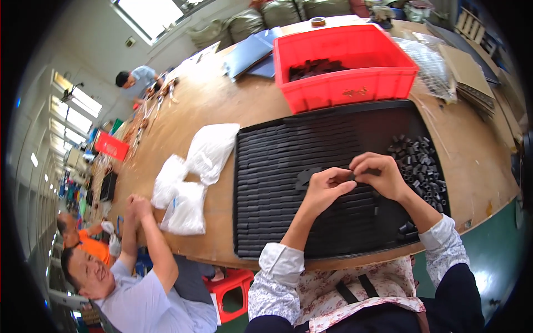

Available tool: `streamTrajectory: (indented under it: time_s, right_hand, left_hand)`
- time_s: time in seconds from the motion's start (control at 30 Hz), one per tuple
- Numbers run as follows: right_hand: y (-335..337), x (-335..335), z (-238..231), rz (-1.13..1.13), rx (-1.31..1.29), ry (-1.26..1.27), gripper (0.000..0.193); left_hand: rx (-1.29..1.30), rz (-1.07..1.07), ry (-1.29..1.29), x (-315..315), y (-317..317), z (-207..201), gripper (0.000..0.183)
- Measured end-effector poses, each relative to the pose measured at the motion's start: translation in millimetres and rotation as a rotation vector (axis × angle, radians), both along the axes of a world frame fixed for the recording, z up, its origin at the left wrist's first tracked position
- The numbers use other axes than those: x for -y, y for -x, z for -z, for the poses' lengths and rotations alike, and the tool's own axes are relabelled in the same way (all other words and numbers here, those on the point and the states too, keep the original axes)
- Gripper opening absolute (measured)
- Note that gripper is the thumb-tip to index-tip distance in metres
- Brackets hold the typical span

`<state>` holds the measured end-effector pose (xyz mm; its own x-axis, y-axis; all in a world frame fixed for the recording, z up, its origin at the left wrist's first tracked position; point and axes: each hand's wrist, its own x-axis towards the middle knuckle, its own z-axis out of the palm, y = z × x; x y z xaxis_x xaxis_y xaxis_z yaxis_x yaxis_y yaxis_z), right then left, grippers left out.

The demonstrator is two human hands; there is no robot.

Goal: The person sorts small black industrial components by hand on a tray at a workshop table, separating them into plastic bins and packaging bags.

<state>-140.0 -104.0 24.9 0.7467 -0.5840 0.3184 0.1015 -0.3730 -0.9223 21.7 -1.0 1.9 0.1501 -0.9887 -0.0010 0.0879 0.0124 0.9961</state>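
Note:
Over a large black tray (383, 123), my two hands meet with fingertips almost touching. My left hand (327, 187) is closed in a pinch, and my right hand (382, 173) is closed opposite it. Between them is a small black piece (354, 176), mostly hidden by the fingers, so its exact shape cannot be made out. Rows of narrow black pieces (277, 186) lie side by side across the tray. A few flat black pieces (304, 177) rest on those rows beside my left hand. Loose short black tubes (419, 164) are heaped along the tray's right side, next to my right hand.
Behind the tray stands a red plastic crate (344, 89) with dark pieces inside. White plastic bags (211, 150) lie left of the tray. A seated person (133, 277) at my left rests clasped hands at the table edge. Cardboard sheets (466, 72) sit far right.

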Motion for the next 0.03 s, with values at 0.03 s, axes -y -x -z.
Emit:
streamTrajectory:
  time_s: [0.03]
  right_hand:
    - [-0.2, 5.9, 0.3, 0.040, 0.006, -0.145, 0.009]
  left_hand:
    - [-0.006, -0.012, 0.029, 2.7, 0.2, 2.3, 0.033]
